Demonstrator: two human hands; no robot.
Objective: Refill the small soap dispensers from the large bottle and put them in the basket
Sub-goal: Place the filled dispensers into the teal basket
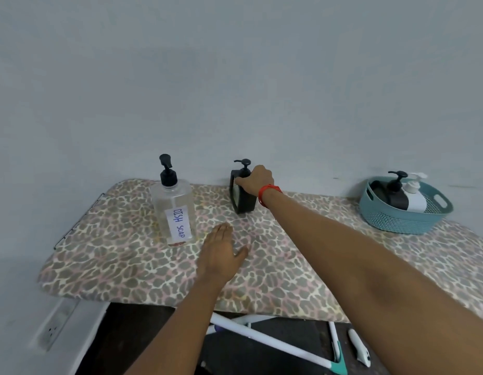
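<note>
Leopard-print padded board (113, 261) carries a teal plastic basket (391, 220) well right of your clear DISH SOAP pump bottle (172, 212), and nearer it the small black square dispenser (243, 203) your right hand (258, 180) clamps, probably steadying it, left hand (221, 250) flat, fingers together.

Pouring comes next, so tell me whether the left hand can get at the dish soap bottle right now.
Probably yes. The left hand is open and holds nothing, just right of the bottle, with only bare board between them. The right hand grips the black dispenser farther back.
</note>
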